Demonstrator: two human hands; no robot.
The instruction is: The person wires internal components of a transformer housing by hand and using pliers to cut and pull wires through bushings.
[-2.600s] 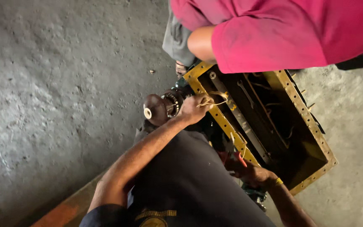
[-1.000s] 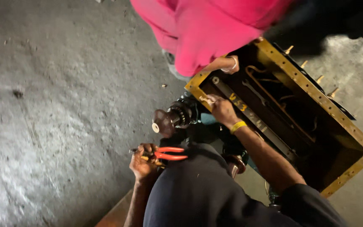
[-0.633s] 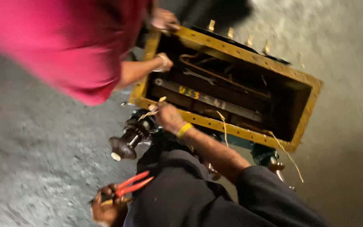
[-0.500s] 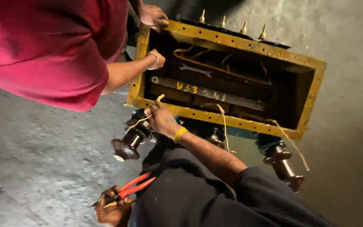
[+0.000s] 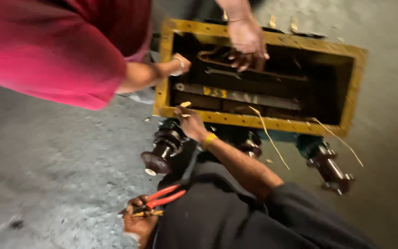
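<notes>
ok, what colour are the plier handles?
Red, on the pliers in the left hand; head view.

Red-handled pliers (image 5: 162, 199), lower centre-left of frame, lying nearly level, handles pointing right and slightly up, jaw end hidden in grip. Thin pale strip (image 5: 184, 105), short, yellowish, left of centre, standing just above near yellow rim of open rectangular metal housing (image 5: 254, 122); housing dark inside, filling upper centre and right of frame.
</notes>
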